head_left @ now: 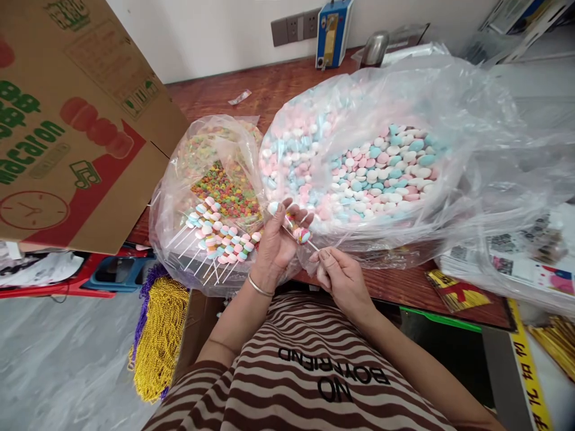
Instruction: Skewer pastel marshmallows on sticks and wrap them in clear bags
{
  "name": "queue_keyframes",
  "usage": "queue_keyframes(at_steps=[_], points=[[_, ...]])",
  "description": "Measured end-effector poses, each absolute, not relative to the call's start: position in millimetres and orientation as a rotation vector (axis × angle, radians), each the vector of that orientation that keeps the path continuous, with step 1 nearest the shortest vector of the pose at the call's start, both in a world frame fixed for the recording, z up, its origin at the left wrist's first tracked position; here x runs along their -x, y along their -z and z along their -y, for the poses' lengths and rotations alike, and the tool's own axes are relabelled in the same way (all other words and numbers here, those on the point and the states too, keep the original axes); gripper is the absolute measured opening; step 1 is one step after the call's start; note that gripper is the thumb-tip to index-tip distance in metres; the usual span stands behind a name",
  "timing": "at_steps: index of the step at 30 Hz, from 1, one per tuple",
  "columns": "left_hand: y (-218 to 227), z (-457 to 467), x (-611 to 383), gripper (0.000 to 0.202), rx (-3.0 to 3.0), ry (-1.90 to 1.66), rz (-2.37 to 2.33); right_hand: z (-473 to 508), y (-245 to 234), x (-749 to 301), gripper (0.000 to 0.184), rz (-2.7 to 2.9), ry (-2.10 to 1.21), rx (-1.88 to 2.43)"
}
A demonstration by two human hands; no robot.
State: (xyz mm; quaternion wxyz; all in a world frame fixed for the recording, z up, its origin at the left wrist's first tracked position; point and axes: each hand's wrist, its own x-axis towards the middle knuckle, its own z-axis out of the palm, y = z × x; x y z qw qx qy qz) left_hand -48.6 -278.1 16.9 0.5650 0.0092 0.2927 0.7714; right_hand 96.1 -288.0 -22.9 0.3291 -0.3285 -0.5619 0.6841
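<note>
My left hand [275, 239], palm up, pinches a small white marshmallow [273, 208] between thumb and finger. My right hand [341, 278] grips the lower end of a thin white skewer [314, 245], threaded with pink, white and yellow sweets [302, 234]. Its upper part runs across my left fingers. Just left of my hands lies a pile of filled skewers [220, 233], their white sticks pointing toward me. They rest on a clear bag of small multicoloured rings [231, 191]. Right of it, a large open plastic bag holds pink, white and blue marshmallows [381, 173].
A tall cardboard box [90, 149] stands at the left. Along the wall are a blue device [333, 33], a metal cup [375, 49] and sockets [295, 27]. Printed sheets [512, 251] and a gold packet [457, 290] lie right. Gold bead strands [162, 335] hang below the table [274, 79].
</note>
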Motion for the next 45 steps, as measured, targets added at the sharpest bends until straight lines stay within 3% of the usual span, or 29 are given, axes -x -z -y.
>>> queue_keyframes(at_steps=[2,4,8,11,15,22,26,30,32,39,45], points=[[-20,276,56,0.011,-0.045,-1.85,-0.627,288,23,-98,0.038,1.429,-1.941,0.827],[-22,275,59,0.013,-0.08,-1.841,-0.613,285,21,-100,0.036,1.552,-1.845,0.845],[-24,277,54,0.019,-0.16,-1.773,-0.725,272,11,-104,0.021,1.947,-0.991,0.863],[-25,280,49,0.021,-0.206,-1.741,-0.796,264,5,-104,0.02,2.151,-0.348,0.767],[-25,281,45,0.023,-0.234,-1.721,-0.832,259,3,-102,0.019,2.206,-0.012,0.613],[-23,280,43,0.021,-0.177,-1.704,-0.856,255,2,-102,0.013,2.238,0.008,0.472],[-18,276,47,0.021,-0.071,-1.713,-0.756,257,4,-102,0.006,1.985,-0.677,0.658],[-17,273,53,0.024,-0.035,-1.823,-0.822,265,5,-110,0.017,1.784,-1.213,0.86],[-19,273,54,0.026,-0.04,-1.86,-0.896,271,6,-115,0.022,1.887,-1.158,0.906],[-12,275,21,0.037,-0.11,-1.846,-1.004,283,22,-101,0.032,2.302,-0.351,0.883],[-5,289,11,0.049,-0.242,-1.654,-0.95,275,27,-91,0.03,2.145,-0.291,0.947]])
